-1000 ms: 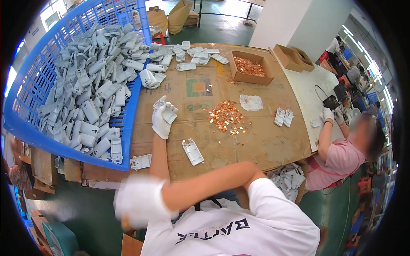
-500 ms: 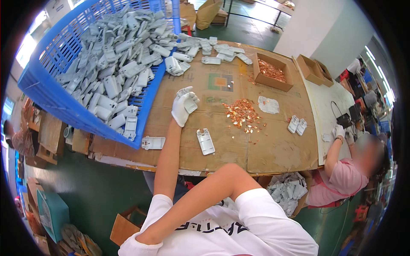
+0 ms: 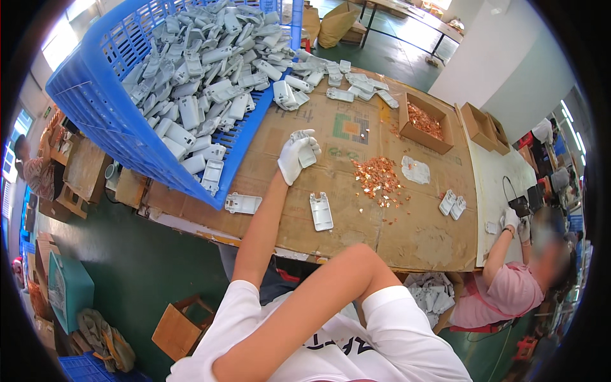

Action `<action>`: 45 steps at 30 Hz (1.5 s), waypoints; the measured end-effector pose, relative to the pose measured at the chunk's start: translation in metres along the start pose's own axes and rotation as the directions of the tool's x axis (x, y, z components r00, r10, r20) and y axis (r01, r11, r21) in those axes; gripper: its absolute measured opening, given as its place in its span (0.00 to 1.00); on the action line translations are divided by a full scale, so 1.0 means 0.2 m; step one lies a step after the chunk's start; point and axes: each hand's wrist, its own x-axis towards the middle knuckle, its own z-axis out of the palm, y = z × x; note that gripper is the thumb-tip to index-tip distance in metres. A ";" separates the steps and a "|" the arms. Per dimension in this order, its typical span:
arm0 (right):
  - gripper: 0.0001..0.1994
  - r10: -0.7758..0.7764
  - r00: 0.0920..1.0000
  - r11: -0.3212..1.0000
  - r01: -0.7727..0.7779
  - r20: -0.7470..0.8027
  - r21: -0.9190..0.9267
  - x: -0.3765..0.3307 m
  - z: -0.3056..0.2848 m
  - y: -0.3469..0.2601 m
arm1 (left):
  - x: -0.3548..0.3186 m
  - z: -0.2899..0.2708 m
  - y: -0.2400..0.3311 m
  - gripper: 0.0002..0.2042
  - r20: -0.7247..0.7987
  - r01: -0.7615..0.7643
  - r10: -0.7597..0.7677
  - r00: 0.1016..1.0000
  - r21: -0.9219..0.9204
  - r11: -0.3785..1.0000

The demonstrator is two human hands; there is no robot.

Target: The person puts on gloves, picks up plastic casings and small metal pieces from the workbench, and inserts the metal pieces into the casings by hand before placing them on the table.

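My left hand (image 3: 294, 159), in a white glove, is raised over the cardboard-covered table (image 3: 286, 223). Its fingers curl around a pale grey plastic casing (image 3: 307, 156). Nearer to me lies another casing (image 3: 321, 212), hollow side up, and a further casing (image 3: 243, 204) rests by the basket's near corner. Right of the hand spreads a heap of small copper-coloured metal pieces (image 3: 377, 178). My right arm bends back across my chest. My right hand (image 3: 189, 369) shows only as white glove at the lower edge by my left upper arm, its fingers not made out.
A large blue basket (image 3: 254, 137) full of grey casings stands left; more casings (image 3: 363, 86) lie along the far edge. A cardboard box (image 3: 431, 143) of copper pieces and two casings (image 3: 452, 205) are on the right. A person in pink (image 3: 509, 286) works at the right.
The whole view has shifted, so the table and basket appear farther right. My left hand keeps the casing over the same spot. My right forearm sits slightly lower in view.
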 end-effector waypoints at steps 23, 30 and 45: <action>0.21 0.152 0.987 0.986 -0.156 0.058 0.065 0.03 0.01 -0.03 | 0.01 0.01 0.03 0.19 0.016 0.009 -0.010 1.000 0.054 0.999; 0.19 0.123 0.991 0.992 -0.123 0.054 0.006 0.08 0.05 -0.02 | -0.01 0.03 -0.05 0.30 0.043 -0.122 0.114 0.993 0.351 0.928; 0.08 -0.001 -0.279 -0.169 -0.946 -0.960 0.275 -2.11 0.18 0.12 | -0.03 0.12 -0.12 0.31 0.163 -0.225 0.334 0.928 0.962 0.157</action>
